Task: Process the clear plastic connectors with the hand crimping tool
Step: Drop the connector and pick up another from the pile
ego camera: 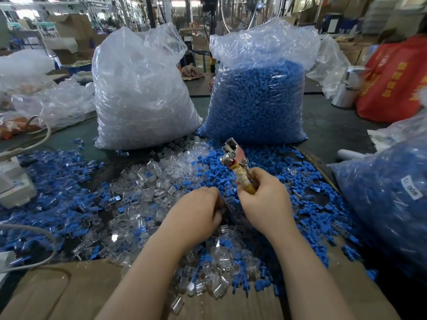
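Clear connectors (pixel 147 188) heaped across the frame's middle among blue pieces (pixel 272 172), left hand (pixel 198 213) at centre, fingers curled down into the heap, hold impossible to tell, right hand (pixel 265 199) beside it, fingers wrapped round the upright crimping tool (pixel 235 162).

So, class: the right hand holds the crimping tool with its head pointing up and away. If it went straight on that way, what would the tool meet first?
Probably the bag of blue parts: the right hand aims the crimping tool toward its lower edge, though depth is unclear.
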A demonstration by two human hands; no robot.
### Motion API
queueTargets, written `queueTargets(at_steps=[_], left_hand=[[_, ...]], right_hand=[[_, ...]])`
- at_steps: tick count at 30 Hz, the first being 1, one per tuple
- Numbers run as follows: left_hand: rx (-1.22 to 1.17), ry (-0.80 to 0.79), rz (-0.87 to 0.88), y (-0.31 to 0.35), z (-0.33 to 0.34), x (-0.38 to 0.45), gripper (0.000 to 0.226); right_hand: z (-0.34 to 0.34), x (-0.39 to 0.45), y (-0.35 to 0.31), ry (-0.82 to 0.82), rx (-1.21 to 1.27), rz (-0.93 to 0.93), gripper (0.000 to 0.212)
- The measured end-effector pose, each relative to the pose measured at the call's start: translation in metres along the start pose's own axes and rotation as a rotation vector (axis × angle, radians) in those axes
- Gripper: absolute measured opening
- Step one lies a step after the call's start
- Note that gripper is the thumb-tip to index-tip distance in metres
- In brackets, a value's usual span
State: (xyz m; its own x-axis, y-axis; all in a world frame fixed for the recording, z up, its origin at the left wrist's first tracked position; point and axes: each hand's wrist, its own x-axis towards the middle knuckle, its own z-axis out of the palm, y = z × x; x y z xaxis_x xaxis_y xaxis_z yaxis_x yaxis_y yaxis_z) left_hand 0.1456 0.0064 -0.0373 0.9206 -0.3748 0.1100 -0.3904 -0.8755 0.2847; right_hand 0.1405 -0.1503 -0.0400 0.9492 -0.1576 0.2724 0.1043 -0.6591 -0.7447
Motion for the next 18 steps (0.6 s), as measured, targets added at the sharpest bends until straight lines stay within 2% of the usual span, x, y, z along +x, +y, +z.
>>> queueTargets(at_steps=[4, 7, 10, 13, 18], left_hand=[[-0.272, 0.183, -0.146, -0.003, 0.000, 0.000, 0.011], [-0.675, 0.309, -0.251, -0.006, -0.006, 0.000, 0.010], [-1.064, 0.321, -0.251, -0.006, -0.015, -0.001, 0.013], [-1.183, 0.310, -0.214, -0.003, -0.019, -0.004, 0.018], [-1.206, 0.307, -0.164, -0.003, -0.021, -0.006, 0.019]], right_hand=[[0.000, 0.001, 0.000, -0.026, 0.091, 0.011, 0.013], [0.000, 0.002, 0.001, -0.046, 0.152, 0.008, 0.012], [0.000, 0.002, 0.001, -0.067, 0.227, -0.021, 0.018], [0.001, 0.001, -0.002, -0.080, 0.309, -0.052, 0.020], [0.000, 0.000, -0.005, -0.110, 0.382, -0.076, 0.017]])
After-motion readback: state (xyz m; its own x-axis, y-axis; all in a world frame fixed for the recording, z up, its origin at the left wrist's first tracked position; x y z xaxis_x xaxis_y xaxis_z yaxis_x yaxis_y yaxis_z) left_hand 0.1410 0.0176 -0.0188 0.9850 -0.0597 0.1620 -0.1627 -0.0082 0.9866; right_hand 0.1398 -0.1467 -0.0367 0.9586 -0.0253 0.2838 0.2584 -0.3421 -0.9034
